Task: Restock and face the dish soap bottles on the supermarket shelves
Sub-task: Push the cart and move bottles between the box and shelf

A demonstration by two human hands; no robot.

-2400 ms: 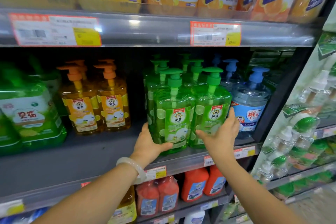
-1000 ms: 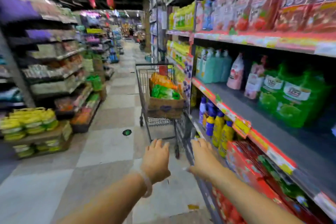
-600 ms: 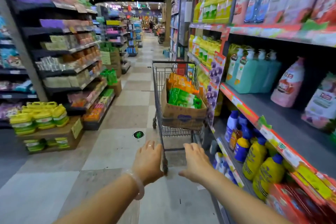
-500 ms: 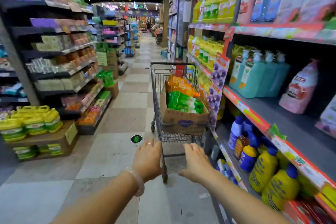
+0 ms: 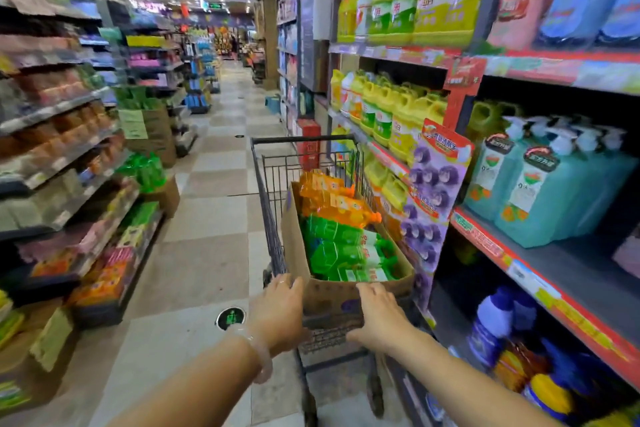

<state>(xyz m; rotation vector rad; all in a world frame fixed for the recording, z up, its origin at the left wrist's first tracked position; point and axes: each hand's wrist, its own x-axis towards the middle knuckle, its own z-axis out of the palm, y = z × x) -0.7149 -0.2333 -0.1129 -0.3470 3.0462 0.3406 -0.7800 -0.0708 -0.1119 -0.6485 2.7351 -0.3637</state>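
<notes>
A shopping cart [image 5: 273, 204] stands in a supermarket aisle, just beside the shelving on the right. A cardboard box [image 5: 332, 295] sits inside it, filled with dish soap bottles lying on their sides: orange bottles [image 5: 332, 201] at the far end, green bottles [image 5: 343, 250] at the near end. Their labels are too blurred to read.

The left hand [image 5: 277, 312] reaches toward the near left corner of the box, fingers extended and slightly bent, fingertips at the box edge; a pale bangle [image 5: 258, 354] circles the wrist. The right hand [image 5: 381, 317] reaches toward the near right side of the box, fingers loosely spread, palm down. Neither hand visibly grips anything; whether they touch the cardboard I cannot tell.

On the right shelving, teal pump bottles [image 5: 540, 184] stand on a grey shelf [image 5: 568, 267] edged with a red price strip. Yellow jugs [image 5: 391, 114] with green labels fill the shelves farther along and above. A purple hanging card [image 5: 431, 191] printed with round purple shapes hangs from the shelf upright beside the cart. Blue and yellow bottles [image 5: 502, 326] sit on the lowest shelf near the right forearm. Writing on all of these is smeared and unreadable. A round green floor sticker [image 5: 230, 318] lies on the checked tiles left of the cart.
</notes>
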